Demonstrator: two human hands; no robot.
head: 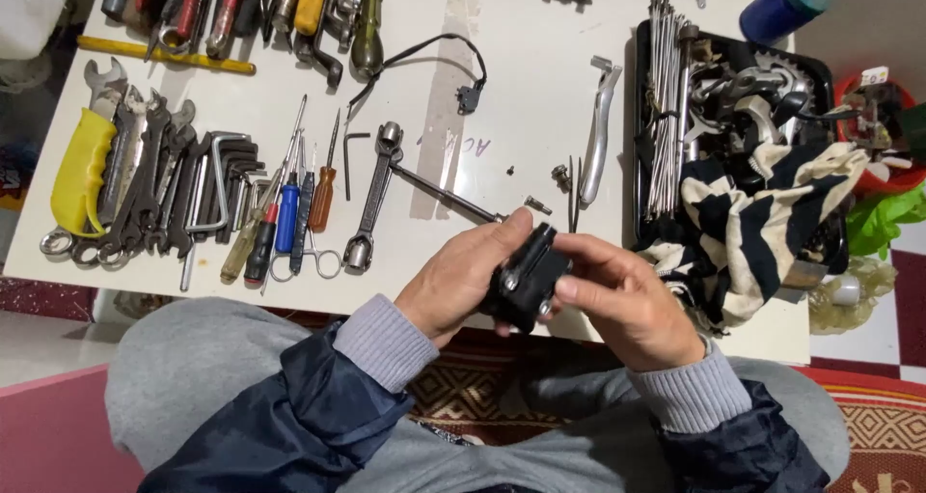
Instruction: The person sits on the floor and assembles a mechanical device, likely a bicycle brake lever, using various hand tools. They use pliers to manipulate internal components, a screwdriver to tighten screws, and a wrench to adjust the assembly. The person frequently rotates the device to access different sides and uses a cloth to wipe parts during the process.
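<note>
My left hand (461,276) and my right hand (627,300) both grip a small black mechanical part (528,276) with silver bolts, held just above the near edge of the white table (540,78). The left thumb lies across the part's top. The right fingers pinch its right side. A thin metal rod (444,192) lies on the table right behind my left hand, next to a silver multi-socket wrench (374,196).
Spanners and hex keys (159,189) and screwdrivers (285,213) lie in rows at left. A black tray (820,68) at right holds spokes, metal parts and a striped cloth (762,218). A silver lever (600,131), small bolts and a wired black connector (470,95) lie mid-table.
</note>
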